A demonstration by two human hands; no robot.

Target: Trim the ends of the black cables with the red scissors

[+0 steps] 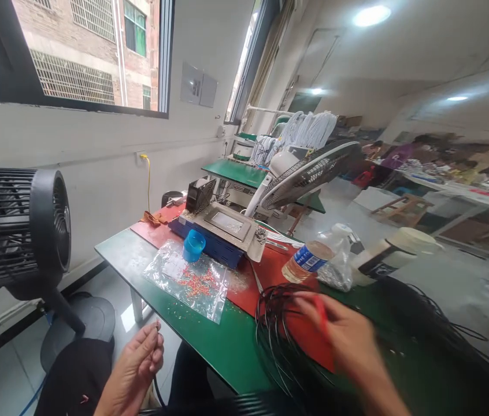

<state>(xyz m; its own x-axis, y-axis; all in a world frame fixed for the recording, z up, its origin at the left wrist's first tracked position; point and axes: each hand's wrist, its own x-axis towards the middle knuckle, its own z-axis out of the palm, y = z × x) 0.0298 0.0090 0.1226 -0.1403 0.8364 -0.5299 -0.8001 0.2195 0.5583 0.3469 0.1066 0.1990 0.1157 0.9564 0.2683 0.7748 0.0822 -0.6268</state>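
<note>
My left hand (138, 361) is held low in front of the green table (222, 346), fingers pinched on a tiny part at the tips and on a black wire that hangs down from it. My right hand (344, 341) reaches over a coil of black wires (279, 335) on the table; it is smeared by motion, with a red strip lying across its fingers. A clear plastic bag (192, 280) of small red parts lies to the left of the coil, with a blue cup (193, 245) beside it.
A grey and blue machine (222, 228) stands on a red mat (266, 271). A bottle (307, 260) and cups lie at the right. A black fan (19, 231) stands at the left, a white fan (305, 170) behind. Other people sit at far benches.
</note>
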